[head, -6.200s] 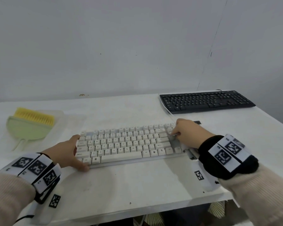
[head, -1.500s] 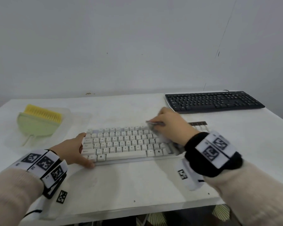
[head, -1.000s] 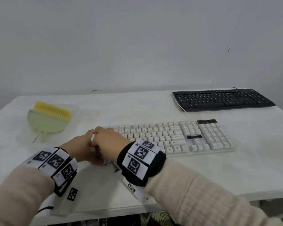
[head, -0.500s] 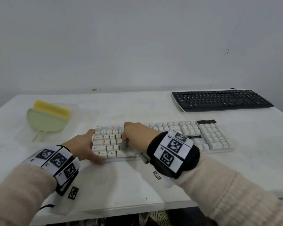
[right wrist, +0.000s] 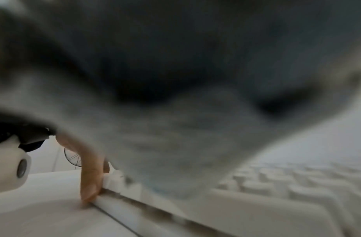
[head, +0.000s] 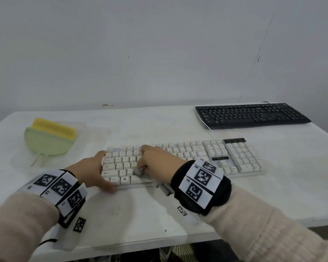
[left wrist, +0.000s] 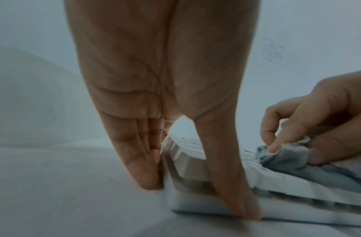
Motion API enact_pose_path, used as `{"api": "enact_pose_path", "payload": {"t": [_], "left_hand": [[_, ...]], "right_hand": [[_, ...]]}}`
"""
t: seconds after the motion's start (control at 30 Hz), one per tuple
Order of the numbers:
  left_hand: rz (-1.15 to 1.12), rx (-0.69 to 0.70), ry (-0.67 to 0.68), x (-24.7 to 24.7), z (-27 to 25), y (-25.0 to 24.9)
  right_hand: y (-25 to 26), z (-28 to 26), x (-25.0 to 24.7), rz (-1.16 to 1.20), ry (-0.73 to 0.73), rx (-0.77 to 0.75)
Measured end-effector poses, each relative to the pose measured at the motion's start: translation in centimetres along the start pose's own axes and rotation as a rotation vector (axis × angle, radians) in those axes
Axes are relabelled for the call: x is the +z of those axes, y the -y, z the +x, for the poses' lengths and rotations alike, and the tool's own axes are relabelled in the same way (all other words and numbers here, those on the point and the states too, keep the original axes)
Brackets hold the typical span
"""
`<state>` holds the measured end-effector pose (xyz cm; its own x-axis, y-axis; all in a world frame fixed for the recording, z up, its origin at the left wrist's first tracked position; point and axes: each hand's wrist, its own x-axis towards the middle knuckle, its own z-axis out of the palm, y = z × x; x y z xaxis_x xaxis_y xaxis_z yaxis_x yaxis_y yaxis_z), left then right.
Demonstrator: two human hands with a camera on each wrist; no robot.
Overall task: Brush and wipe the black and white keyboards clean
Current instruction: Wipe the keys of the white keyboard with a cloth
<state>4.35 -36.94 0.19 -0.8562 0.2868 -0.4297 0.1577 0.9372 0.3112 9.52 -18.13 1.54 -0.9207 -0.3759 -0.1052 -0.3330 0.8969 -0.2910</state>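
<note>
The white keyboard (head: 197,156) lies across the middle of the white table (head: 159,214). My left hand (head: 99,170) braces its left end, straight fingers (left wrist: 143,168) against the side and the thumb (left wrist: 236,192) along the front edge. My right hand (head: 143,165) grips a bunched grey cloth (left wrist: 282,158) and presses it on the keys left of centre. In the right wrist view the cloth (right wrist: 175,128) is a blur that fills most of the picture. The black keyboard (head: 252,115) lies at the far right, untouched.
A green brush with yellow bristles (head: 49,140) lies on a clear plastic sheet (head: 80,148) at the far left. A white cable (head: 206,127) runs past the black keyboard's left end. A grey wall stands behind the table.
My right hand swept the cloth leftward across the white keyboard to its left end, then came back a little to the right. The left hand has kept its place.
</note>
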Motion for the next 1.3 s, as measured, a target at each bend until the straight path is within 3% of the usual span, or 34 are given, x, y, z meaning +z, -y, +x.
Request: {"api": "enact_pose_path", "payload": {"t": [0.37,0.57,0.73,1.0,1.17,1.3], "left_hand": [[-0.007,-0.012,0.004,0.0,-0.2,-0.1],[0.019,-0.003,-0.014,0.1,-0.2,-0.4],[0.072,0.000,-0.057,0.3,-0.4,-1.0],[0.025,-0.023,0.004,0.0,-0.1,-0.1],[-0.003,-0.021,0.004,0.0,0.0,0.0],[-0.010,-0.016,0.005,0.0,-0.1,0.0]], "right_hand": [[-2.4,-1.1,-1.4,-0.032,0.050,0.101],[1.9,1.8,0.5,0.102,-0.064,-0.066],[4.9,3.8,1.9,-0.018,-0.031,-0.098],[0.2,0.8,-0.1,-0.050,-0.011,0.019],[-2.1,-0.8,-2.0,0.016,0.067,0.207],[-2.2,-1.5,-1.8,-0.014,-0.014,0.103]]}}
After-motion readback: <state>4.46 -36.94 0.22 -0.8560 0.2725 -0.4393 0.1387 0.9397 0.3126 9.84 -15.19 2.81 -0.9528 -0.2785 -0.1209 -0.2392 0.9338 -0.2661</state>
